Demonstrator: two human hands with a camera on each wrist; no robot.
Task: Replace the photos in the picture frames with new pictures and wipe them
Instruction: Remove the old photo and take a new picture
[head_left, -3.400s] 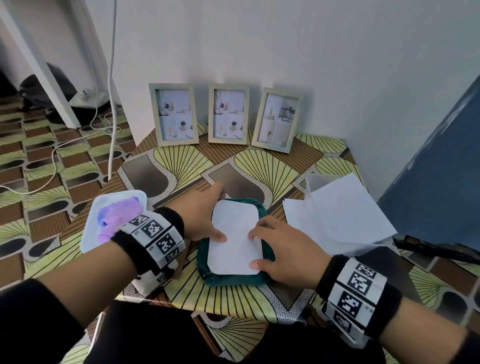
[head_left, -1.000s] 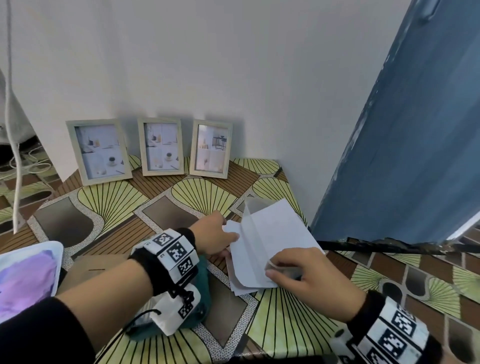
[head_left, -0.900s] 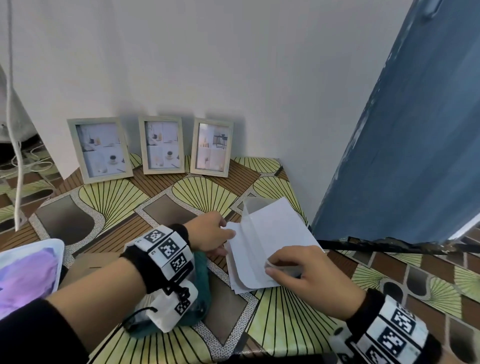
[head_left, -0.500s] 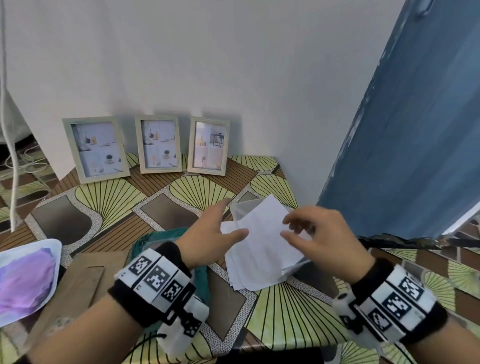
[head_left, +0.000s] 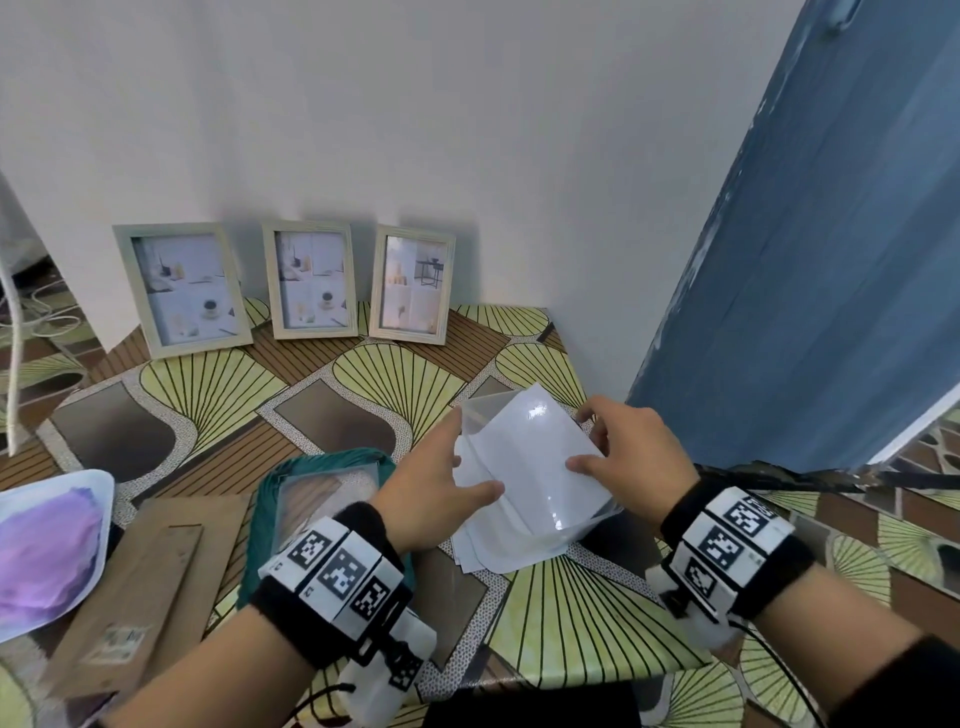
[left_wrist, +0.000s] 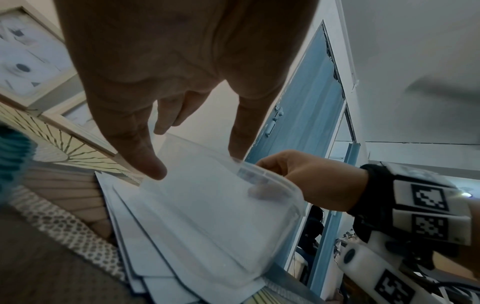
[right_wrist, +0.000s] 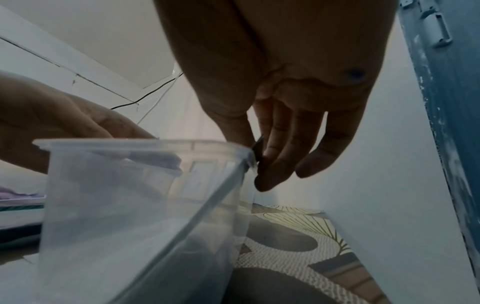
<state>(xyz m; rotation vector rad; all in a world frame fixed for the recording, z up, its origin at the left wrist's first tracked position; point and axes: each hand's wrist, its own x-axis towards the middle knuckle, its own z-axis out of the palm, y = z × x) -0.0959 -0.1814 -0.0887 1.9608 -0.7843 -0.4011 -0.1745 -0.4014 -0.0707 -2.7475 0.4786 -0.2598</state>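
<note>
No word, brand or number can be read in any view. The wristbands (head_left: 337, 564) on both arms carry black-and-white square code markers, which are patterns and not legible text. A small pale label (head_left: 117, 638) sits on the brown backing board (head_left: 124, 587) at about 8 o'clock on the table, but its print is too blurred to make out.
</note>
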